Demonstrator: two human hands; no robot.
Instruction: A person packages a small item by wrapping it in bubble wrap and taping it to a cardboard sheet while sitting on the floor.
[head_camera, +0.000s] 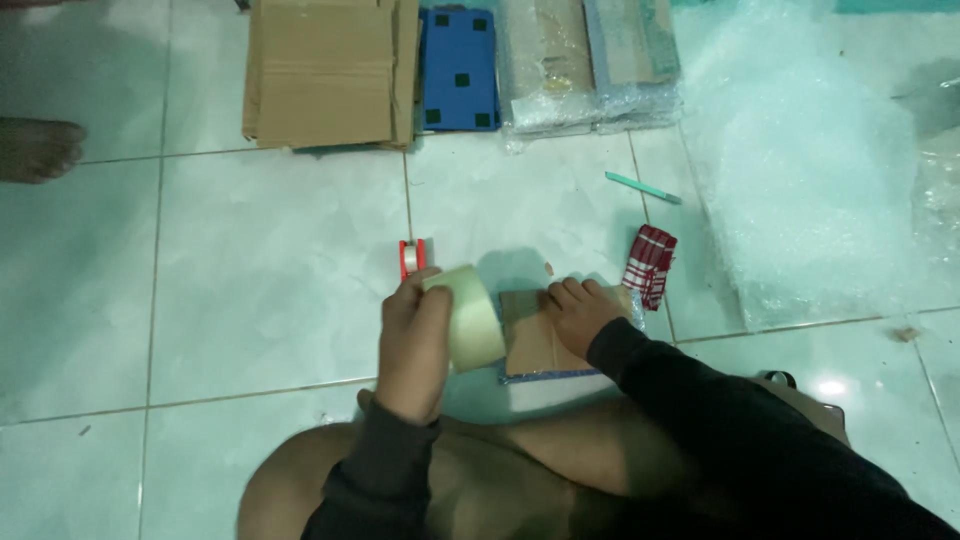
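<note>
Tape roll (470, 315) sits in the left hand (415, 340), low in the middle of the view, just above the person's knees. That hand is clamped around the roll's left side. It's a fat clear-ish roll, tipped so its rounded face looks up and to the right; the core axis runs roughly left-right, though the hole is hidden, so I can't say exactly.

Going left to right: a bare foot (35, 148) pokes in at the far left edge, well apart from everything. At the top there's a stack of flat cardboard (325, 75), then a blue board (458, 70) with dark squares, then wrapped bundles (590, 65) in plastic. A small red dispenser (411, 257) lies on the tile floor (250, 280) just above the left hand, nearly touching the roll.

Right beside the roll is a flat cardboard-covered parcel (535, 345) with a blue edge showing at the bottom, lying on the floor against the knees. The right hand (580, 312) presses flat on top of it, fingers spread, not gripping anything. Just right of that hand is a red checked cloth (650, 263). Further up lies a green cutter (642, 187), pointing down-right. Bubble wrap (800, 170) covers the right side.
</note>
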